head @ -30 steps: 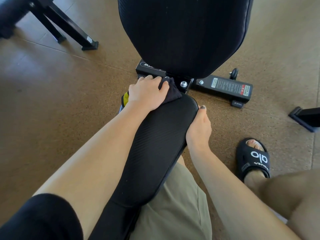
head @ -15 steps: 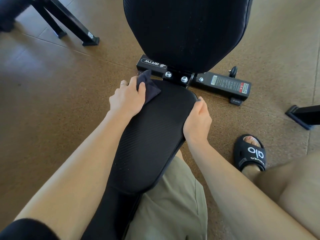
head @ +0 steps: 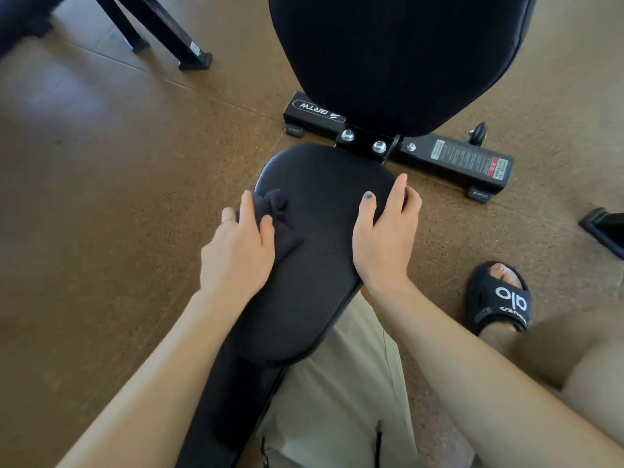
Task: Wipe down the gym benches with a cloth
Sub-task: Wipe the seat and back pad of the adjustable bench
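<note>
A black padded bench seat (head: pixel 317 251) runs from my lap toward the raised black backrest (head: pixel 398 52). My left hand (head: pixel 236 255) presses a dark crumpled cloth (head: pixel 275 211) against the seat's left edge, fingers partly over the cloth. My right hand (head: pixel 385 234) grips the seat's right edge, thumb on top of the pad. Two bolts on the hinge bracket (head: pixel 363 141) show between the seat and the backrest.
The bench's black base bar (head: pixel 452 157) with a warning label and a small wheel lies on the brown floor. My foot in a black slide sandal (head: pixel 498 298) is at the right. Another bench's legs (head: pixel 162 32) stand at the top left, and a black foot (head: pixel 604 228) juts in from the right edge.
My left hand has drawn the cloth back from the seat's far end near the bolts, along the left edge toward me. My right hand has shifted further onto the pad.
</note>
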Motion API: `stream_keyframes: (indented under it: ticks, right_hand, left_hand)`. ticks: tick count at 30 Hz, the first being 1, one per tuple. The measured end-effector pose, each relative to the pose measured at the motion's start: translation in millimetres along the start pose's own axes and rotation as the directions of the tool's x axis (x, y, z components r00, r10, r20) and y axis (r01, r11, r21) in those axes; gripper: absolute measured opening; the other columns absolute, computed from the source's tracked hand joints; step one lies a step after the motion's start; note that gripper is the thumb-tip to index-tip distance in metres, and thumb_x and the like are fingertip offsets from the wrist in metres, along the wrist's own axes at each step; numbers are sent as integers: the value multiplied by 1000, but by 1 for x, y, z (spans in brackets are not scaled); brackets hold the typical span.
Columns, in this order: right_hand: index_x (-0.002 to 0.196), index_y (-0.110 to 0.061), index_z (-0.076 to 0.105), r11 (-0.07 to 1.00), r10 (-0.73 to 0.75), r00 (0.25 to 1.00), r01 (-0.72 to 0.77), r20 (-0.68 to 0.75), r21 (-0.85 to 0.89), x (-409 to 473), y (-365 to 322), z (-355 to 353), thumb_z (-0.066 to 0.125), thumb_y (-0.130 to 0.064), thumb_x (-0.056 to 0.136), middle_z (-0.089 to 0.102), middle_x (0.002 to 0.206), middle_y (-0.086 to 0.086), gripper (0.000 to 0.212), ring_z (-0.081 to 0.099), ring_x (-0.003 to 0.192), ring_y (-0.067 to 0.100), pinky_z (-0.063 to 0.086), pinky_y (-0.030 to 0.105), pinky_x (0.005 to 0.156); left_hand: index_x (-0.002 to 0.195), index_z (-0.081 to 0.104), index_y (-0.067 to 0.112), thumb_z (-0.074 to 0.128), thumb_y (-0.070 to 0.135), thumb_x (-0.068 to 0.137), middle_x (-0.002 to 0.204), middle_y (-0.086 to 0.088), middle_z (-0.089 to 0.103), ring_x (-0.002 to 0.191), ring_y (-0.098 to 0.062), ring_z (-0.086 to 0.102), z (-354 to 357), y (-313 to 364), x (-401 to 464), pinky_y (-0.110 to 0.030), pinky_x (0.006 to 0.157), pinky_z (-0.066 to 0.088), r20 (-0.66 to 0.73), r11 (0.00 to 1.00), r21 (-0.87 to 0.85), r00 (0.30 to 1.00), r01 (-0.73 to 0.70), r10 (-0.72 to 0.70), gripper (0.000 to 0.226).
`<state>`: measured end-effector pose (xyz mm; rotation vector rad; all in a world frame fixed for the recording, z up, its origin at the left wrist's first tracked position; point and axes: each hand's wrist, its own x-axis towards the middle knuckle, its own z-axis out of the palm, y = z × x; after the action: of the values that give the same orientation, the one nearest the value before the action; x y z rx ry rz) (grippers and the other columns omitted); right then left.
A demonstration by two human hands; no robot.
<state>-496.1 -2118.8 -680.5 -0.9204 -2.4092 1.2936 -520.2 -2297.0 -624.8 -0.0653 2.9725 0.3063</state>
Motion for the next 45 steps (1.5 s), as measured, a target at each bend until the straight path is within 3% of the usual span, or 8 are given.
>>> stream_keyframes:
  ticks: [6,15,23,26,30,35,38,45]
  right_hand:
    - [163,-18,20,1000,-10,1000,10,-23,-12,1,-1,-2,38,-42,108,31,157,6,62,41,136,22,43,39,110]
    - [161,-12,26,1000,-13,998,13,-59,-1,0,-1,1,39,-37,108,35,155,10,60,43,136,23,39,31,108]
    - [162,-14,24,1000,-2,1000,3,-26,24,-1,1,-1,37,-37,109,33,156,8,60,42,137,22,35,31,110]
    - [163,-15,24,999,7,1000,-7,-12,49,-1,2,-2,37,-36,109,32,156,6,59,43,135,20,31,24,102]
    - [163,-16,23,998,12,1000,-12,-6,61,0,2,-2,36,-37,109,32,157,4,59,43,135,17,34,24,104]
    - [163,-17,22,998,20,1000,-20,2,63,-2,1,-3,34,-40,107,32,156,5,62,45,133,19,42,38,111]
    - [163,-17,22,997,28,1000,-29,10,68,-2,-1,-3,34,-41,106,33,155,5,62,46,131,20,43,40,110]
    - [155,-27,40,871,214,968,-249,129,424,5,-8,-18,37,-32,109,37,150,-6,46,42,121,-2,30,15,101]
  left_hand:
    - [154,29,23,24,44,109,143,-19,45,117,-43,57,10,42,75,-51,89,43,13,998,-33,998,-56,56,50]
    - [162,16,31,27,45,104,139,-4,39,117,-30,49,-6,-35,-92,-48,80,50,72,992,-112,996,61,-53,61]
    - [163,12,26,25,44,109,157,-17,35,123,-42,55,-5,1,17,-50,96,44,120,996,-89,993,-10,21,58]
    - [163,17,25,27,43,109,155,-12,35,128,-36,50,0,-11,-16,-51,93,45,83,995,-14,991,-101,102,58]
    - [159,36,20,30,40,107,165,-8,29,148,-30,31,9,-49,-85,-48,113,38,-37,970,-50,971,-240,238,56]
    - [156,38,16,38,33,105,163,-9,33,154,-29,24,29,-71,-143,-59,124,19,-104,884,-7,880,-467,464,53]
    - [153,39,16,49,31,101,157,-13,42,148,-34,36,37,-75,-146,-63,120,26,-109,786,151,780,-600,616,55]
    - [152,47,9,55,18,104,154,-22,47,141,-39,48,42,-33,-131,-58,112,41,-26,575,374,612,-728,791,49]
